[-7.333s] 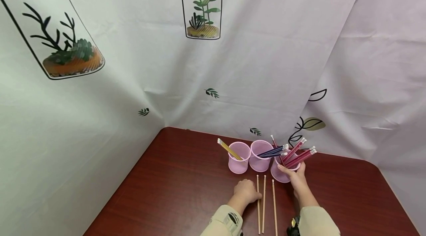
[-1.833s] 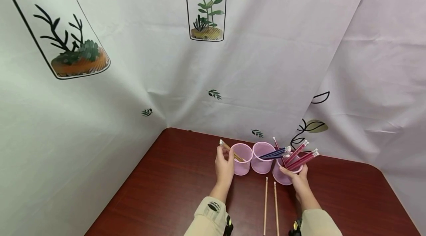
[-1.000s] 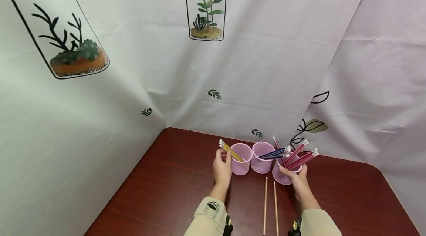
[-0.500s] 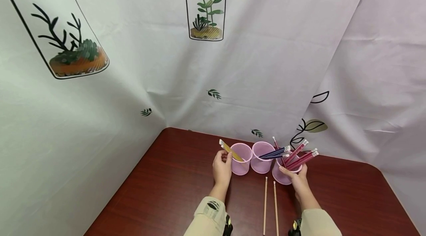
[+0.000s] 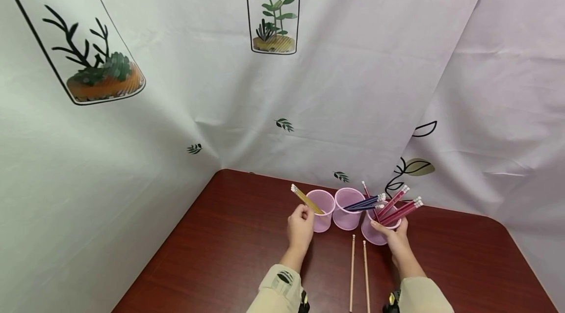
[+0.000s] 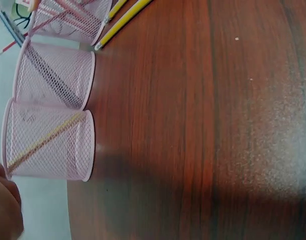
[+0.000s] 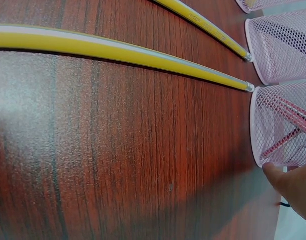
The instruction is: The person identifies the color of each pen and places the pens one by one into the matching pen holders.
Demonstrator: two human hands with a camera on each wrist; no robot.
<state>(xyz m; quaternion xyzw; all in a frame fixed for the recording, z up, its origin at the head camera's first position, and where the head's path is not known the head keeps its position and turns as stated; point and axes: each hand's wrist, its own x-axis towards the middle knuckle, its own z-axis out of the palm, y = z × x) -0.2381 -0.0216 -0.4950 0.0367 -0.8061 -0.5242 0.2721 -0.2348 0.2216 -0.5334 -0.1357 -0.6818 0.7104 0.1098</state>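
Observation:
Three pink mesh pencil cups stand in a row at the back. Several yellow pencils (image 5: 304, 197) with white ends lean leftward in the left cup (image 6: 47, 145). My left hand (image 5: 301, 229) is at that cup's near-left rim, fingers curled just below the pencils; I cannot tell whether they pinch anything. In the left wrist view only part of that hand shows, by the rim. With thumb and fingers round its near side, my right hand (image 5: 396, 239) grips the right cup (image 7: 288, 135), which holds several red pencils (image 5: 399, 211) and tilts slightly.
Dark blue pencils (image 5: 364, 202) lean rightward in the middle cup (image 5: 346, 220). Two loose yellow pencils (image 5: 352, 273) lie lengthwise on the brown table (image 5: 212, 249), between my forearms. A printed white cloth (image 5: 198, 58) hangs behind the table and along its left side.
Three loose pencils on the table became two as my left hand went from there to the left cup. Lately it dropped slightly below the yellow pencils, fingers curling. The right hand stayed.

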